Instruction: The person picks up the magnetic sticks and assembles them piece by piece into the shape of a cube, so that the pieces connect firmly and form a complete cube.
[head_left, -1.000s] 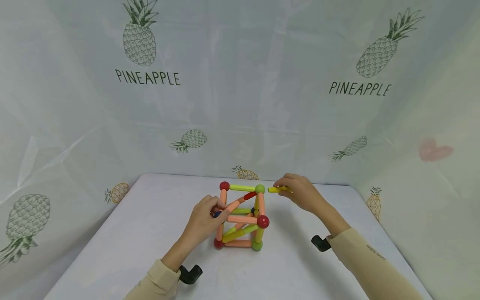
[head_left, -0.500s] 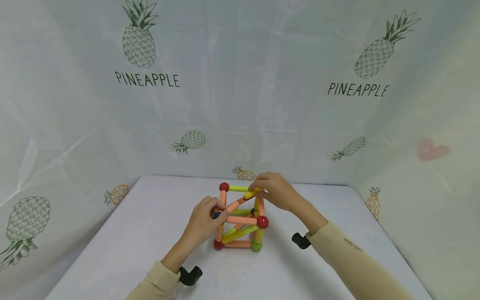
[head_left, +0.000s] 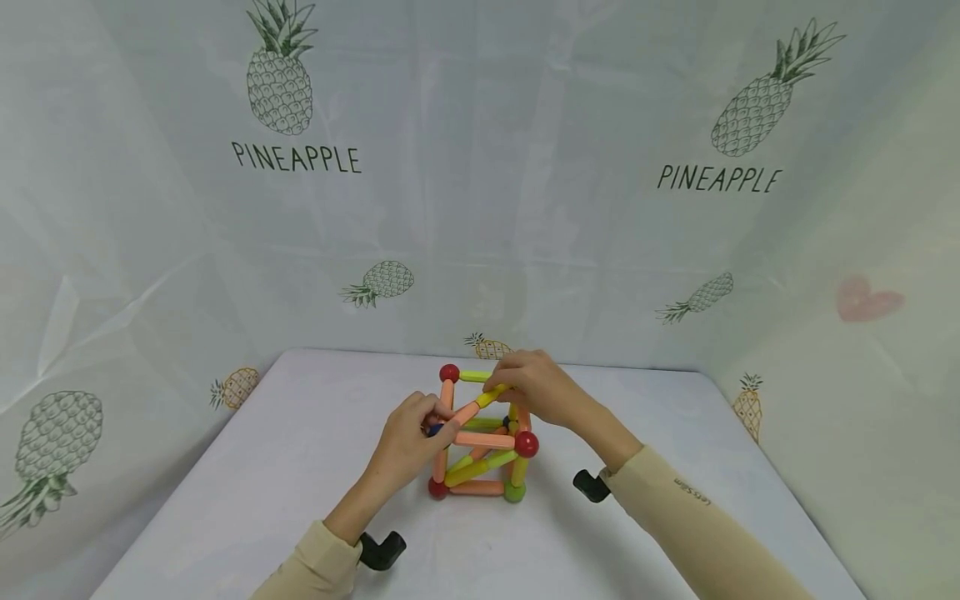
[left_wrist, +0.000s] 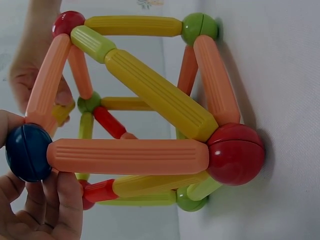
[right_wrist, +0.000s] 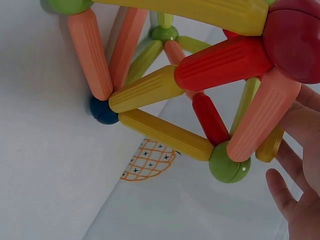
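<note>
A cube-shaped frame of magnetic rods and balls stands on the table, with a red ball (head_left: 527, 444) at its near right upper corner. My left hand (head_left: 408, 437) grips the blue ball (left_wrist: 28, 152) at the near left upper corner, thumb and fingers on opposite sides. From that corner an orange rod (head_left: 466, 413) slants over the top of the frame. My right hand (head_left: 542, 389) pinches a yellow rod (head_left: 492, 395), whose end meets the orange rod in the head view. In the right wrist view the yellow rod shows partly behind the frame; the fingers hide its other end.
Diagonal rods cross the frame's sides, one yellow (left_wrist: 160, 95). The white table (head_left: 300, 467) carries the frame near its middle. A pineapple-print cloth (head_left: 480, 208) hangs behind and at both sides. Black wrist mounts (head_left: 382, 550) stick out from both sleeves.
My right hand has moved left from beside the frame to over its top, bringing the yellow rod into line with the slanting orange rod. My left hand stays at the blue ball.
</note>
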